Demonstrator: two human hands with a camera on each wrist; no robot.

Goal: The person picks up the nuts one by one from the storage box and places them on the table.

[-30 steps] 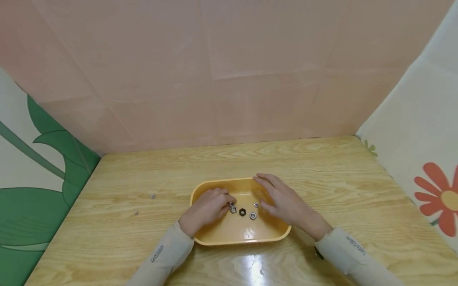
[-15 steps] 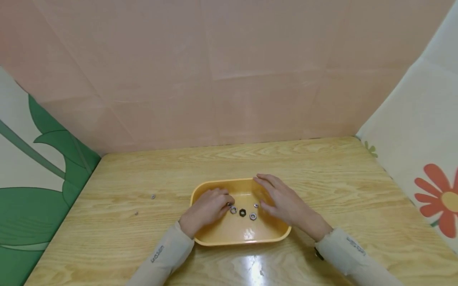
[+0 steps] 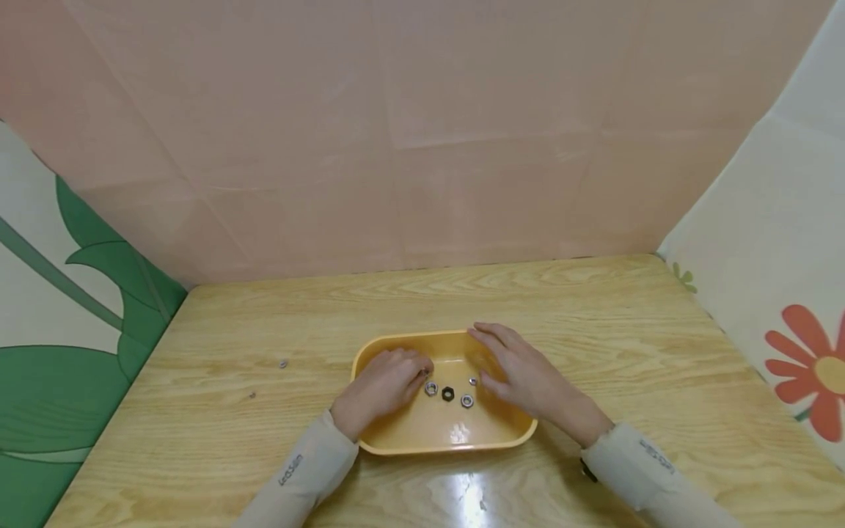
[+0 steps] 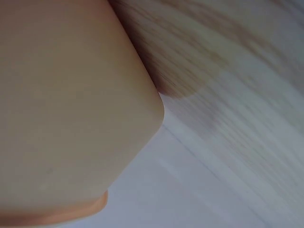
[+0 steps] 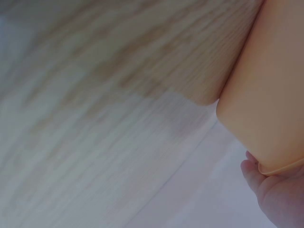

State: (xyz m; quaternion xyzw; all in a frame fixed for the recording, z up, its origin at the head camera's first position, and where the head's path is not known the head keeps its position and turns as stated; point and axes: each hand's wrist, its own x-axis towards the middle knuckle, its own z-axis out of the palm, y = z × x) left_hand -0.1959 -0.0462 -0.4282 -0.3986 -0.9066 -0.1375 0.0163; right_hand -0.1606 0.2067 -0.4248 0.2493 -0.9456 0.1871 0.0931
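Inside a yellow plastic tray, my left hand pinches a small metal nut between curled fingertips, which mostly hide it. Just right of those fingers lie a silver hex nut, a black hex nut and another silver hex nut in a rough row. My right hand rests over the tray's far right corner, fingers extended at the rim and thumb inside. Near that thumb is a smaller silver nut. In the right wrist view, fingers reach past the tray's rim.
Two tiny metal pieces, one farther back and one nearer, lie on the wooden table left of the tray. A pink covering rises behind the table, with printed panels at both sides.
The nut in my left fingertips has shifted slightly up and is more covered by the fingers. My right hand has stayed at the tray's corner.
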